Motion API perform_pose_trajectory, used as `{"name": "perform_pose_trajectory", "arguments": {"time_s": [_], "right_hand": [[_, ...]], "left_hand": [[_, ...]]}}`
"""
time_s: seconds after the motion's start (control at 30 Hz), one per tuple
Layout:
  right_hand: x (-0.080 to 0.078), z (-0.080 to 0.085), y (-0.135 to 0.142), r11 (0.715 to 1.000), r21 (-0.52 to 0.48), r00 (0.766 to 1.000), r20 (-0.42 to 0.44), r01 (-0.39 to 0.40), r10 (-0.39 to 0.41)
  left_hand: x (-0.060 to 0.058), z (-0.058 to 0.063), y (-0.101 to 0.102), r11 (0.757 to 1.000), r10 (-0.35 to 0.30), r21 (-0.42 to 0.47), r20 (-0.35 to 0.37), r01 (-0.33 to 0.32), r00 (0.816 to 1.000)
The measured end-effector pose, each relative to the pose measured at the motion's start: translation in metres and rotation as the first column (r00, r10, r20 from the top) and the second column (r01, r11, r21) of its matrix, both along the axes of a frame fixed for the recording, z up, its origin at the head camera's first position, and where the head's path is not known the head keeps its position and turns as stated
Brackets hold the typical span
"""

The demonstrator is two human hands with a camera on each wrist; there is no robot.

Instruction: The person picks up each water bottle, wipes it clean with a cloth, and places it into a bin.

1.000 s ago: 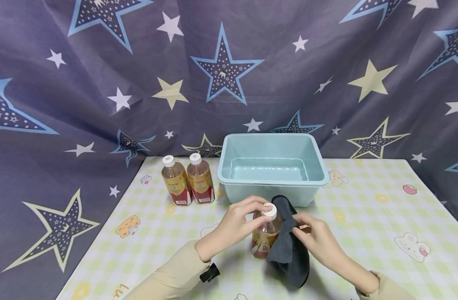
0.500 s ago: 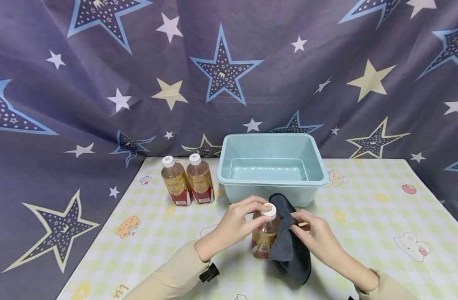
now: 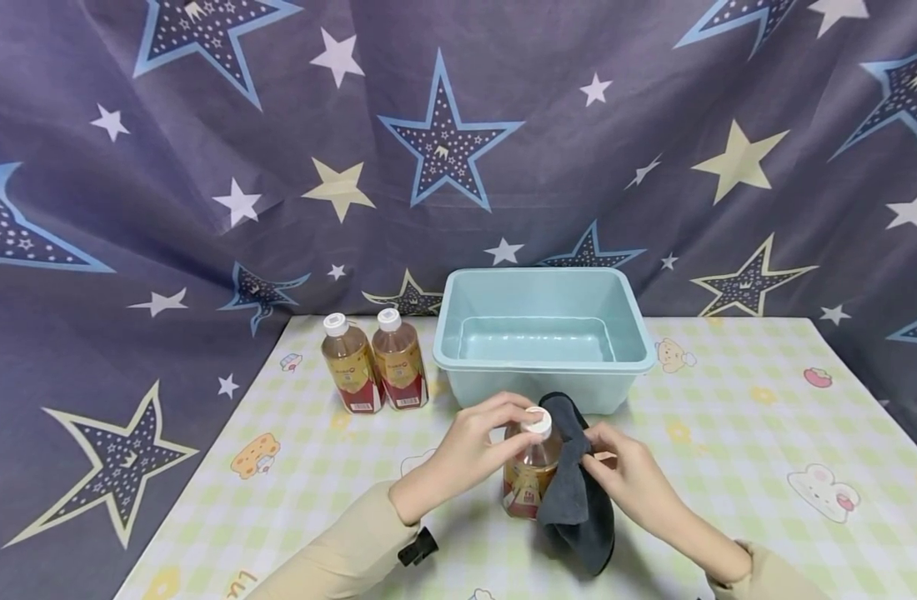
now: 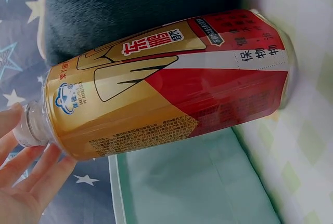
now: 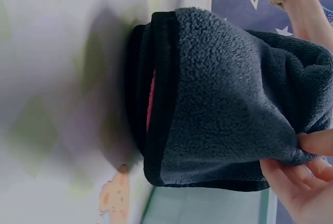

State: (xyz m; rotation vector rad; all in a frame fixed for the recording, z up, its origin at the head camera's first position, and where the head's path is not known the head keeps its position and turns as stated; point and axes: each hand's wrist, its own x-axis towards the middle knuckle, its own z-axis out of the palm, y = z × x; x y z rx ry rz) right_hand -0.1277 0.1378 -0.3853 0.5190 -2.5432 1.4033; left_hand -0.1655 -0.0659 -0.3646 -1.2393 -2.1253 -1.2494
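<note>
My left hand (image 3: pixel 477 442) grips the white cap of a plastic drink bottle (image 4: pixel 166 83) with a gold and red label. The bottle stands upright on the table in the head view. Bunched in my right hand (image 3: pixel 631 471) is a dark grey cloth (image 5: pixel 218 89) with black edging, pinched between thumb and fingers. It hangs along the bottle's right side, and a strip of pink shows inside its folds in the right wrist view. The cloth hides part of the label in the head view.
Behind the hands stands a light blue plastic bin (image 3: pixel 541 367) with nothing in it. Two more capped bottles, a left one (image 3: pixel 353 367) and a right one (image 3: pixel 401 358), stand side by side left of the bin. A checked cloth (image 3: pixel 736 467) covers the table.
The dark cloth swings a little beside the bottle, its lower end shifting slightly right and then back left. The left hand keeps its hold on the cap.
</note>
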Motion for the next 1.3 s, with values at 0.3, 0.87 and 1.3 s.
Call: {"name": "perform_pose_trajectory", "arguments": {"time_s": [0.3, 0.87, 1.3], "right_hand": [[-0.004, -0.018, 0.001, 0.997, 0.081, 0.999, 0.035, -0.008, 0.005], [-0.01, -0.044, -0.002, 0.961, 0.275, 0.995, 0.094, 0.014, -0.042], [-0.011, -0.045, -0.001, 0.966, 0.257, 0.997, 0.081, -0.003, -0.018]], "left_hand": [[0.0, -0.001, 0.0, 1.0, -0.019, 0.008, -0.007, 0.019, 1.0], [0.0, 0.0, 0.0, 1.0, -0.015, -0.023, -0.04, 0.014, 0.999], [-0.001, -0.001, -0.001, 0.999, -0.012, -0.03, -0.029, 0.012, 1.0]]}}
